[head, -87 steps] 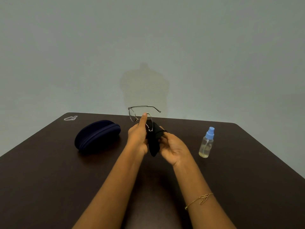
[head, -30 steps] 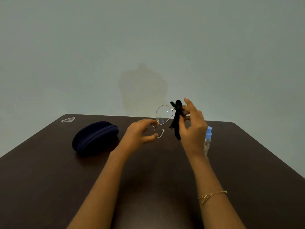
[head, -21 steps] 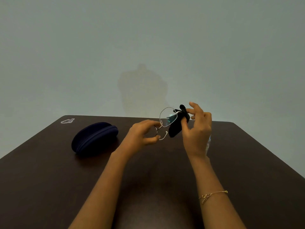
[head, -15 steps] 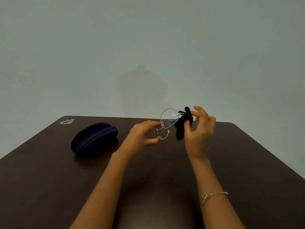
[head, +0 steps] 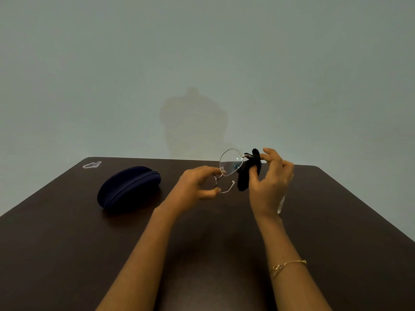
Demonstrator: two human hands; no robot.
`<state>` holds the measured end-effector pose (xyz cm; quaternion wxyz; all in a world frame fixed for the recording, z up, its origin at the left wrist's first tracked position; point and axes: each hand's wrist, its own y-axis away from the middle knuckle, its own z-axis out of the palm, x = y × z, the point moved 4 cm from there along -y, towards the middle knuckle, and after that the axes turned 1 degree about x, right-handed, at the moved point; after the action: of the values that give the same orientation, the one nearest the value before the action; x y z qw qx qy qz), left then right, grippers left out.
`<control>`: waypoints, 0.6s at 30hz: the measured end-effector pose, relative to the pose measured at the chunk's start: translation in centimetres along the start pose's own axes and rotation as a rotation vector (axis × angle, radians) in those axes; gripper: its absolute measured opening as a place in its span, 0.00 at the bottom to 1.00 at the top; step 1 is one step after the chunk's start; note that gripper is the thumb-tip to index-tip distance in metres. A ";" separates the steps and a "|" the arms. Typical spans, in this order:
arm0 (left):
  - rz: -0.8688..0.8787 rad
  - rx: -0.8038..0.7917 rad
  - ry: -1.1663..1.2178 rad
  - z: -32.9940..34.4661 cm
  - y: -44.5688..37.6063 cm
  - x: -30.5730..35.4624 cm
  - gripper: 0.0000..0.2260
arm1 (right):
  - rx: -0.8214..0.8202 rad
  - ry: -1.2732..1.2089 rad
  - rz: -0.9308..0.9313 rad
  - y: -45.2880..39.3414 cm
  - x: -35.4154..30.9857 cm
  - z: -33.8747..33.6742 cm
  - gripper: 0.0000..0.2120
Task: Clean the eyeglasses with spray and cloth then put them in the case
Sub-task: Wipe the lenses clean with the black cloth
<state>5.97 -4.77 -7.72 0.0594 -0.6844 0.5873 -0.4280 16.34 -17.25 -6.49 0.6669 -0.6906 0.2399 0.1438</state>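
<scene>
A: What is the left hand (head: pixel 195 184) doing?

B: Its thumb and fingertips are pinched on the glasses (head: pixel 229 169) at the frame's near end, down by the nose pad, with the other fingers curled under. One clear lens stands up just past those fingertips, and a temple tip hangs loose just beyond the thumb.

A: And the right hand (head: pixel 268 185)?

B: It holds the black cloth (head: pixel 246 176). Thumb and forefinger press the cloth around the far edge of the frame, by the hinge, and the rest of the cloth droops down in front of the palm. The other fingers are bent and loosely apart, touching nothing that I can see.

A: So the glasses are off the table (head: pixel 67 232)?

B: Yes, held in the air between the two sets of fingers, above the dark top.

A: The case (head: pixel 128 187)?

B: Navy, zipped shut, lying on the table well to the left of the left hand's knuckles.

A: The spray?

B: Only a sliver of the clear bottle (head: pixel 281 204) shows behind the right wrist; the hand hides its top.

A: Anything else?

B: A gold bracelet (head: pixel 285 267) on the right forearm.
</scene>
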 end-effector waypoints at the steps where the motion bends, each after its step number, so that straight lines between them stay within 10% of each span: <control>1: -0.008 0.005 0.004 0.0 0.0 0.1 0.19 | -0.007 -0.015 -0.030 0.0 -0.5 0.2 0.17; 12: -0.135 -0.028 0.201 -0.7 0.1 0.3 0.15 | -0.065 -0.025 0.012 0.2 1.3 0.1 0.13; 18: -0.285 0.286 0.081 -2.6 0.1 -1.1 0.24 | 0.006 -0.118 0.238 -0.2 2.3 0.1 0.11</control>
<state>4.24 -2.79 -6.72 0.0712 -0.7274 0.4196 -0.5382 18.35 -17.46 -7.53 0.6601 -0.6457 0.2809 0.2618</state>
